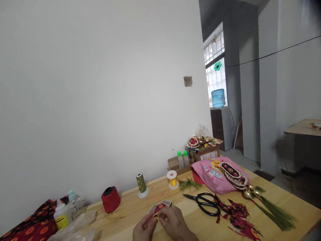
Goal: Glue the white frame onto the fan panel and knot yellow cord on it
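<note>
Low in the head view, my left hand (pixel 143 229) and my right hand (pixel 175 222) meet over the wooden table (pixel 276 227). Between their fingertips they pinch a thin yellow thread (pixel 155 216). Just beyond the fingers lies a small red and white patterned fabric piece (pixel 160 206); whether the thread joins it I cannot tell. Black scissors (pixel 204 202) lie to the right of my right hand.
Along the wall stand a red thread cone (pixel 110 199), an olive spool (pixel 141 184) and a yellow spool (pixel 172 179). Glue bottles (pixel 61 215) and patterned cloth (pixel 32 226) sit at left. Pink fabric (pixel 213 174), red scraps (pixel 238 217), green tassels (pixel 276 214) and a box of ornaments (pixel 204 147) fill the right.
</note>
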`<state>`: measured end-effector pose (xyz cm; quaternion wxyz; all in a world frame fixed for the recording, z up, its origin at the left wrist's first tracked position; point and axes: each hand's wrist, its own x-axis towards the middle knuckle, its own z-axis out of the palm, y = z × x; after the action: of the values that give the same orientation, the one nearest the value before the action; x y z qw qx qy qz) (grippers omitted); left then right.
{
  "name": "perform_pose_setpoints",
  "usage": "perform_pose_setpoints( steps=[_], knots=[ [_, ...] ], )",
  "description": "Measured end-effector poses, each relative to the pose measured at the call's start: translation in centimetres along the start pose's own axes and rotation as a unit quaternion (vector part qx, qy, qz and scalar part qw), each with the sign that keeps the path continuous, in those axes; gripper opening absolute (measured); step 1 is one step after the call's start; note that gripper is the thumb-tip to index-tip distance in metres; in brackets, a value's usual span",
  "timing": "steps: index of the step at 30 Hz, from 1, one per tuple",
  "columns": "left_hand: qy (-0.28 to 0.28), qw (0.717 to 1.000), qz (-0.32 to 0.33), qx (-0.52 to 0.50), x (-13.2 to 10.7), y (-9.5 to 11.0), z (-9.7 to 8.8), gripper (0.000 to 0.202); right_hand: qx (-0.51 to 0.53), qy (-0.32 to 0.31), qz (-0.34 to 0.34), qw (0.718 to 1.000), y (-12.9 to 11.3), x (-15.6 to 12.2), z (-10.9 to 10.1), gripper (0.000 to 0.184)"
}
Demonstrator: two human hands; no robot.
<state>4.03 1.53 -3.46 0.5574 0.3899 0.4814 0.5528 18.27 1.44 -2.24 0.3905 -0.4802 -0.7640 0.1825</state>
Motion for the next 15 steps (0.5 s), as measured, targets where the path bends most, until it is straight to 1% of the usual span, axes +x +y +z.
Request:
perform_pose_setpoints(
  steps=[4,6,8,11,13,15],
  knots=[
    [0.057,0.998,0.037,0.017,-0.1,-0.4,-0.1,0.037,-0.040,0.009,-0.006,0.999,0.0,-0.2,0.2,0.017],
    [0.068,0.996,0.046,0.021,-0.3,-0.3,0.1,0.039,-0.051,0.007,-0.004,0.999,0.0,-0.2,0.2,0.016],
    [0.066,0.996,0.050,0.015,-0.5,-0.2,0.2,0.041,-0.059,0.008,-0.002,0.998,-0.1,-0.2,0.2,0.018],
    [0.043,0.997,0.056,0.010,-0.7,-0.2,0.3,0.044,-0.054,0.006,0.008,0.999,-0.3,0.0,0.0,0.026],
    [0.022,0.998,0.064,0.015,-0.8,-0.3,0.3,0.049,-0.028,-0.008,0.024,0.999,-0.2,0.1,0.0,0.024],
    [0.013,0.997,0.072,0.022,-1.0,-0.3,0.4,0.054,-0.010,-0.028,0.043,0.999,-0.1,0.2,0.0,0.021]
  ],
)
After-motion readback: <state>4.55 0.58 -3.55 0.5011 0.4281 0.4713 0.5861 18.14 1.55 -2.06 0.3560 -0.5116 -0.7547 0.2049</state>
